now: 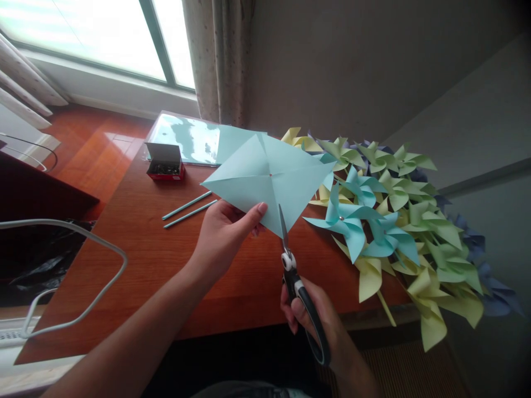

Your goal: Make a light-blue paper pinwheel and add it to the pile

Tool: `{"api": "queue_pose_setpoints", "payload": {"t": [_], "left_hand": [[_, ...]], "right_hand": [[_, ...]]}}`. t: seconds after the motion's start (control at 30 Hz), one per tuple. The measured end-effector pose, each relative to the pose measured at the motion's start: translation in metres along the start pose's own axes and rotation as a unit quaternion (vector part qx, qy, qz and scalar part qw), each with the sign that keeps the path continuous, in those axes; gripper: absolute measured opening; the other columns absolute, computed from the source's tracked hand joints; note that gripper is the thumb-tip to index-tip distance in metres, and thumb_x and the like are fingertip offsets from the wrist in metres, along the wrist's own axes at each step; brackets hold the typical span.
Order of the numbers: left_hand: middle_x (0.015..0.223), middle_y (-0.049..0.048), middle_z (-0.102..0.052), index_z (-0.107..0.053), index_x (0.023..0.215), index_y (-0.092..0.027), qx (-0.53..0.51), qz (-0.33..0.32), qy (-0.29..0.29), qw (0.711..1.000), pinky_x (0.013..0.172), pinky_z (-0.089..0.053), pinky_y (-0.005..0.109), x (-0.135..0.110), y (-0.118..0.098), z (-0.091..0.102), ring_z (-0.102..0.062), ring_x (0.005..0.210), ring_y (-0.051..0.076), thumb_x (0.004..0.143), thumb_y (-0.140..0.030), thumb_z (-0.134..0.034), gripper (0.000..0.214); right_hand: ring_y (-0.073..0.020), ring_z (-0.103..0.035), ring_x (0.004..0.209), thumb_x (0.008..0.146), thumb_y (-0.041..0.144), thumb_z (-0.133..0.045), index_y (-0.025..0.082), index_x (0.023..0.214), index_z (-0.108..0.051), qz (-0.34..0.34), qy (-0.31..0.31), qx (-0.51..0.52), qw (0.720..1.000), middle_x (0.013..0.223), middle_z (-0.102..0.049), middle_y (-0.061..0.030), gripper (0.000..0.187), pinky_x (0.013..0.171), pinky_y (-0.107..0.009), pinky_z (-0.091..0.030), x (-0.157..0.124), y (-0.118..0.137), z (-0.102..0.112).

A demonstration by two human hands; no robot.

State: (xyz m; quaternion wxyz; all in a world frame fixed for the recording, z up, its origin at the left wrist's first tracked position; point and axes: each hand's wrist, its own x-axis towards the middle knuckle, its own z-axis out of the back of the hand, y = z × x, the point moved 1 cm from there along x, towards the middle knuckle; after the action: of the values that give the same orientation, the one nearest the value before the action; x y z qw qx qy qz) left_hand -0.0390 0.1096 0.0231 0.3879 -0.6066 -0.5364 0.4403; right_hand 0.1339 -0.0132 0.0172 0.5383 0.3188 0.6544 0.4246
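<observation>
A creased light-blue square of paper (249,160) is held up over the table, turned so that one corner points toward me. It has a small reddish dot at its centre, and crease or cut lines run toward its corners. My left hand (226,226) pinches its near left edge, thumb on top and fingers beneath. My right hand (311,309) grips scissors (296,276) with black and white handles. Their blades are at the paper's near corner, along the line toward the centre.
Finished paper pinwheels (398,221) in yellow, green, blue and purple crowd the table's right side. Two thin blue sticks (186,207) lie left of the paper. Behind them stand an open small box (166,166) of dark bits and a plastic-wrapped paper pack (186,138). A white cable (120,265) loops at the left.
</observation>
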Motion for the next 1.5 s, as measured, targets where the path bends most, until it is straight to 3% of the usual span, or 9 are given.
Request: {"api": "queue_pose_setpoints", "payload": {"t": [1.5], "left_hand": [[0.06, -0.0007, -0.066, -0.065, 0.07, -0.016, 0.01, -0.006, 0.004, 1.0, 0.052, -0.045, 0.021, 0.001, 0.0007, 0.0006, -0.057, 0.054, 0.011, 0.08, -0.027, -0.078, 0.02]], "right_hand": [[-0.0106, -0.043, 0.059, 0.089, 0.068, -0.059, 0.016, 0.092, -0.056, -0.001, -0.003, -0.001, 1.0, 0.068, -0.047, 0.0032, 0.052, 0.056, -0.026, -0.035, 0.0028, -0.0011, -0.0017]]}}
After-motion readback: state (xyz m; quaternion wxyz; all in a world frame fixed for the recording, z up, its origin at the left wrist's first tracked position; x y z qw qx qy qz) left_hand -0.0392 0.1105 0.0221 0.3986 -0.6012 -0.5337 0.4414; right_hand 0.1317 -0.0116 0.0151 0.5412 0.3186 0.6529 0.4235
